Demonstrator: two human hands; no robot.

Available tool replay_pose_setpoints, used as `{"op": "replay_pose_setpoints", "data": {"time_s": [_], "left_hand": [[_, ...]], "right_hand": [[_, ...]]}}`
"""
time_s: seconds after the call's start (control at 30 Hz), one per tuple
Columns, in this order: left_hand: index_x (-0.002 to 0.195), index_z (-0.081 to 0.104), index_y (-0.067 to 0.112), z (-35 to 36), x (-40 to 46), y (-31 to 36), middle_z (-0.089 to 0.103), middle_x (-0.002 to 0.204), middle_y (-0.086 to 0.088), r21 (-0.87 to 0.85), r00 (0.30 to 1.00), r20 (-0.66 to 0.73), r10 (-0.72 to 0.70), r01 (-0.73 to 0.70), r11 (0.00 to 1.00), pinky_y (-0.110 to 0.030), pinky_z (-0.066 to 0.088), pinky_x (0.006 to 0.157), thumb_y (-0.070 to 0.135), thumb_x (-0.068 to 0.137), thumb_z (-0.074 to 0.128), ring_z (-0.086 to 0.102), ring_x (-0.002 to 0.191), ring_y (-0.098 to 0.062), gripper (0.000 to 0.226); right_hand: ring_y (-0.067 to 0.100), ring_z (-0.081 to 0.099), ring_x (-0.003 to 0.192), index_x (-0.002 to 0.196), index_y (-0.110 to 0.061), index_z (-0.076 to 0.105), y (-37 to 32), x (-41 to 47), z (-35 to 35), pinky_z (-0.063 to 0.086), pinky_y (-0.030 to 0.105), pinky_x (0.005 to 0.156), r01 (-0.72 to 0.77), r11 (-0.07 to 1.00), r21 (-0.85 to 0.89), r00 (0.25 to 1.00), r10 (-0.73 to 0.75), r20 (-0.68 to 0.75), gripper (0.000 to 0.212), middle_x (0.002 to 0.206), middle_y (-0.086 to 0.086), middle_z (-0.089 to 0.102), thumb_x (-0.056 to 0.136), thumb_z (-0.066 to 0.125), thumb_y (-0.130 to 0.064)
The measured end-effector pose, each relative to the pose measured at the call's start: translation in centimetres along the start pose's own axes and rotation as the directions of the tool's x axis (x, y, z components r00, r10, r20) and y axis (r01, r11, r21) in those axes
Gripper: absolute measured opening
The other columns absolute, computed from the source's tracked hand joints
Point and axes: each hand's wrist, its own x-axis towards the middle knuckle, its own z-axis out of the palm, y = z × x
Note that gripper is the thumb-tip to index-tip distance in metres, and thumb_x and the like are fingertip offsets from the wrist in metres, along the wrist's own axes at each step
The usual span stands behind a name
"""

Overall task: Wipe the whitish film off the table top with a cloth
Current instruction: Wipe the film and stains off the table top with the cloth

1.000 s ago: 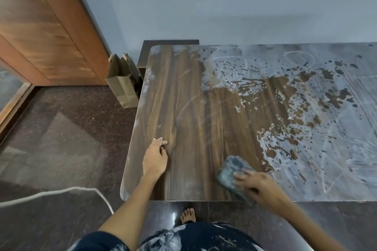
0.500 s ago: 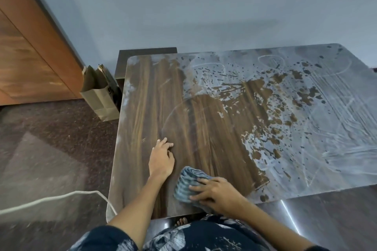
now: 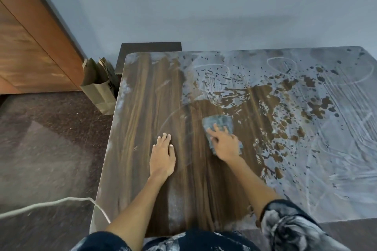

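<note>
A dark wood-grain table top (image 3: 146,108) fills the middle of the view. Its left part shows bare wood with faint streaks. The whitish film (image 3: 330,149) covers the right half, broken by brown speckles and smears. My right hand (image 3: 225,143) presses flat on a grey-blue cloth (image 3: 218,123) near the table's middle, at the edge of the filmed area. My left hand (image 3: 162,156) lies flat on the bare wood to the left of the cloth, fingers apart, holding nothing.
A brown paper bag (image 3: 101,87) stands on the floor by the table's far left corner. A dark low cabinet (image 3: 150,48) sits behind the table against the grey wall. A white cable (image 3: 51,204) runs across the dark floor at left. A wooden door (image 3: 30,47) stands far left.
My right hand has pushed the cloth from the table's near edge forward and rightwards toward the middle. The left hand has stayed flat on the wood. The view has tilted.
</note>
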Motion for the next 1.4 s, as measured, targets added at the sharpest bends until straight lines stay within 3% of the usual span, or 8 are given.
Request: {"op": "replay_pose_setpoints", "data": {"time_s": [0.2,0.3,0.4,0.57,0.77,0.87,1.17,1.4], "left_hand": [[0.143,0.031,0.009,0.2,2.3,0.6,0.032,0.15,-0.004,-0.154,0.989,-0.096,-0.11,0.095,0.984,-0.032,0.01,0.116,0.024,0.1,0.034,0.02,0.142,-0.016,0.046],[0.143,0.03,0.009,0.9,3.3,1.1,0.032,0.15,-0.003,-0.148,0.989,-0.095,-0.11,0.095,0.984,-0.03,0.009,0.116,0.024,0.099,0.035,0.018,0.142,-0.015,0.047],[0.143,0.031,0.009,1.6,4.0,1.6,0.033,0.15,-0.002,-0.169,0.987,-0.112,-0.114,0.094,0.981,-0.03,0.008,0.116,0.024,0.099,0.036,0.017,0.142,-0.015,0.047],[0.147,0.021,0.013,1.5,4.1,2.5,0.023,0.152,0.005,-0.308,0.965,-0.196,-0.175,0.109,0.945,-0.022,0.012,0.116,0.034,0.098,0.033,0.015,0.138,0.0,0.054],[0.148,0.012,0.014,0.7,4.5,2.4,0.023,0.153,0.0,-0.405,0.88,-0.423,-0.218,0.032,0.914,-0.02,0.017,0.114,0.045,0.093,0.029,0.019,0.14,-0.002,0.066],[0.148,0.011,0.015,0.5,4.9,2.8,0.025,0.153,0.001,-0.413,0.879,-0.422,-0.22,0.03,0.91,-0.02,0.02,0.113,0.045,0.093,0.03,0.021,0.139,-0.001,0.066],[0.148,0.01,0.019,1.8,6.2,4.3,0.027,0.152,0.004,-0.403,0.926,-0.307,-0.219,0.082,0.912,-0.024,0.022,0.113,0.042,0.094,0.031,0.023,0.138,0.0,0.063],[0.147,0.017,0.012,2.1,7.1,4.0,0.027,0.152,-0.003,-0.311,0.913,-0.33,-0.241,0.136,0.941,-0.033,0.02,0.116,0.046,0.094,0.028,0.022,0.14,-0.008,0.064]], "right_hand": [[0.012,0.019,0.139,0.132,-0.03,0.048,-3.1,-3.3,1.9,0.018,0.033,0.107,0.638,0.77,0.008,0.734,-0.612,0.296,0.041,0.149,-0.008,0.032,0.093,0.046,-0.019],[0.0,0.017,0.135,0.127,-0.038,0.052,1.4,-1.7,-0.4,0.011,0.024,0.108,0.608,0.782,0.134,0.712,-0.612,0.344,0.041,0.141,-0.024,0.036,0.089,0.055,-0.023],[0.01,0.035,0.133,0.121,-0.036,0.058,5.8,4.0,-2.4,0.028,0.039,0.112,0.456,0.886,0.087,0.867,-0.465,0.182,0.036,0.137,-0.017,0.044,0.089,0.057,-0.019],[0.022,0.014,0.142,0.138,-0.035,0.038,2.4,13.1,-2.6,0.023,0.037,0.11,0.211,0.974,-0.083,0.977,-0.208,0.047,0.043,0.152,-0.008,0.023,0.1,0.031,-0.015],[0.027,0.043,0.129,0.119,-0.025,0.061,-5.6,4.9,2.0,0.042,0.044,0.097,0.688,0.721,0.084,0.706,-0.692,0.153,0.039,0.137,0.002,0.05,0.088,0.038,-0.02],[0.013,0.018,0.141,0.131,-0.042,0.045,-2.5,2.4,1.2,0.012,0.03,0.11,0.736,0.665,0.127,0.602,-0.728,0.328,0.043,0.148,-0.015,0.03,0.094,0.037,-0.023],[0.025,0.016,0.142,0.142,-0.035,0.03,-2.5,15.3,-1.9,0.023,0.04,0.108,0.392,0.913,-0.115,0.917,-0.377,0.13,0.051,0.154,-0.007,0.02,0.096,0.041,-0.014],[0.012,0.017,0.141,0.132,-0.04,0.044,-1.4,7.0,0.4,0.013,0.034,0.112,0.679,0.727,0.102,0.692,-0.681,0.239,0.044,0.149,-0.015,0.029,0.093,0.048,-0.022]]}}
